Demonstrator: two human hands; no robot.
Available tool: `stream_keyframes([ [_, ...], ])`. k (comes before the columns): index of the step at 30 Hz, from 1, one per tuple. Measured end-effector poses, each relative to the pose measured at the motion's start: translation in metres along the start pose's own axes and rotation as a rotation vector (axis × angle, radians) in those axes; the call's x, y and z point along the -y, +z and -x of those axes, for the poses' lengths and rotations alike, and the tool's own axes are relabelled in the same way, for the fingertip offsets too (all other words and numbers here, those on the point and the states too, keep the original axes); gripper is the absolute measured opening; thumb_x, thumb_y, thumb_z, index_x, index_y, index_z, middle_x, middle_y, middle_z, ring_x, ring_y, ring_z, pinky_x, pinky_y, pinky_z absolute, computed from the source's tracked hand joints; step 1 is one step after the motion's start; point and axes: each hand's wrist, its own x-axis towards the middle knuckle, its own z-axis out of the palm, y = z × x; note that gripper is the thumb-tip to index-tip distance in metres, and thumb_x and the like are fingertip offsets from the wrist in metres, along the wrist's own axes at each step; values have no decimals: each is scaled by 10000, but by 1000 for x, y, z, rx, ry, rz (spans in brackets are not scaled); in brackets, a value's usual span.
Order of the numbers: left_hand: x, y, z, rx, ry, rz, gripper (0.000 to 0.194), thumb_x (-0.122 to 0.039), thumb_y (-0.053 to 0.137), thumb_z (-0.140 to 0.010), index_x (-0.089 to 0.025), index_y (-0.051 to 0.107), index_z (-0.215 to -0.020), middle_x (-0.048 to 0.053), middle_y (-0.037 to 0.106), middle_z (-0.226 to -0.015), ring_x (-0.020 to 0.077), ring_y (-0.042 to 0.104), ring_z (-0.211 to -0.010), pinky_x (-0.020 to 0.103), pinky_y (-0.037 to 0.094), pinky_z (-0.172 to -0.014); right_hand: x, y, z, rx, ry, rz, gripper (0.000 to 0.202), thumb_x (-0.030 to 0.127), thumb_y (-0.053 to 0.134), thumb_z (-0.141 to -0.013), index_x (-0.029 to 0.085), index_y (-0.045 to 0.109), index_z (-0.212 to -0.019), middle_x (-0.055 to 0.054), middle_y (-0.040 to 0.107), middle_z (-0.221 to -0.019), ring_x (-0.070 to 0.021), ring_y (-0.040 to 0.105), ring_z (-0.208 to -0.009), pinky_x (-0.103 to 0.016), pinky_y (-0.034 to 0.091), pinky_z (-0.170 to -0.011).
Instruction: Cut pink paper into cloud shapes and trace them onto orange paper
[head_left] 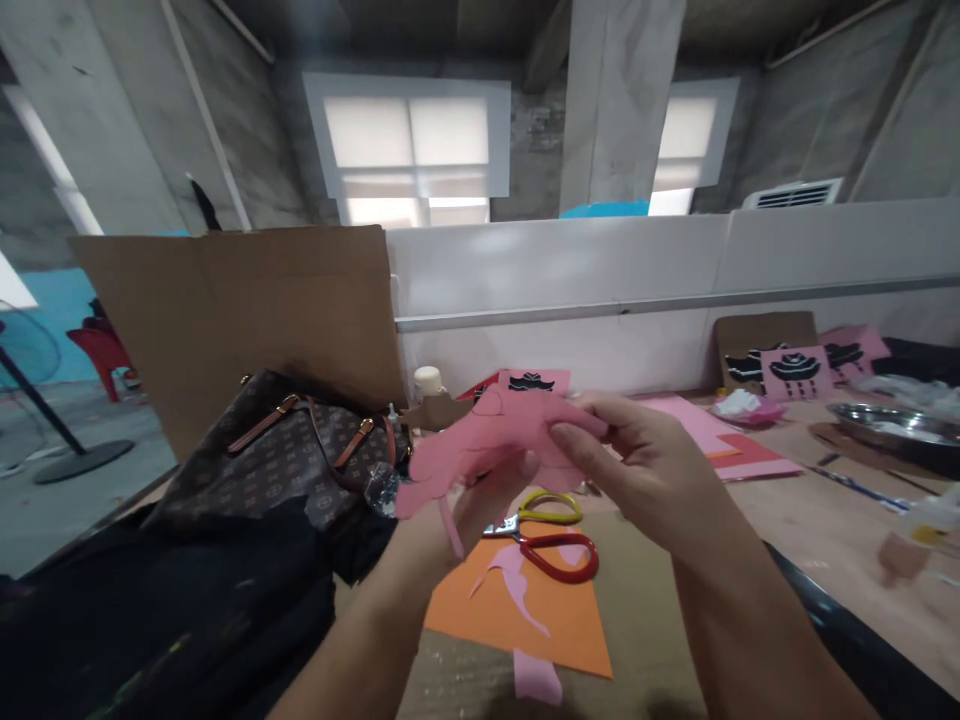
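Observation:
A pink paper cutout with a wavy edge and faint drawn lines is held up in front of me. My right hand pinches its right end between thumb and fingers. From below, my left hand grips it, its fingers partly hidden behind the paper. Beneath the hands lie scissors with one red and one yellow handle. They rest on an orange paper sheet, where thin pink paper scraps are scattered. Another pink scrap sits at the sheet's lower edge on brown cardboard.
At left are a brown patterned handbag and dark cloth. A cardboard panel stands behind them. On the right are pink cards with black hat shapes, a metal bowl, a brush and a bottle.

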Motion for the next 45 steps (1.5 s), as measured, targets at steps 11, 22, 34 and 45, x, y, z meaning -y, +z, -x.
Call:
stream_keyframes([
  [11, -1, 19, 4, -281, -8, -97, 239, -408, 628, -911, -221, 738, -1011, 60, 771, -975, 224, 714, -910, 305, 585, -819, -7, -6, -4, 0, -81, -262, 212, 443, 637, -950, 264, 677, -1056, 39, 688, -763, -77, 646, -669, -137, 510, -604],
  [22, -12, 17, 6, -314, -74, 42, 220, -385, 667, -871, -192, 722, -781, 53, 757, -828, 244, 714, -876, 336, 587, -830, 5, 10, 3, -312, -32, -105, 62, 324, 751, -853, 325, 737, -914, 73, 706, -783, -76, 638, -704, -169, 477, -634],
  [34, -24, 19, 6, -343, -87, 154, 135, -260, 674, -878, -210, 719, -760, 26, 757, -849, 202, 710, -911, 300, 584, -858, 11, 16, 5, -403, -308, 269, 107, 184, 711, -877, 290, 703, -863, 105, 717, -761, -79, 626, -690, -196, 463, -655],
  [45, -23, 13, 8, -249, -59, 42, 175, -343, 627, -928, -218, 747, -959, 53, 765, -1033, 223, 701, -963, 332, 582, -873, 7, 5, 1, -212, -46, 96, 149, 406, 693, -892, 269, 737, -930, 9, 746, -837, -151, 654, -733, -256, 490, -634],
])
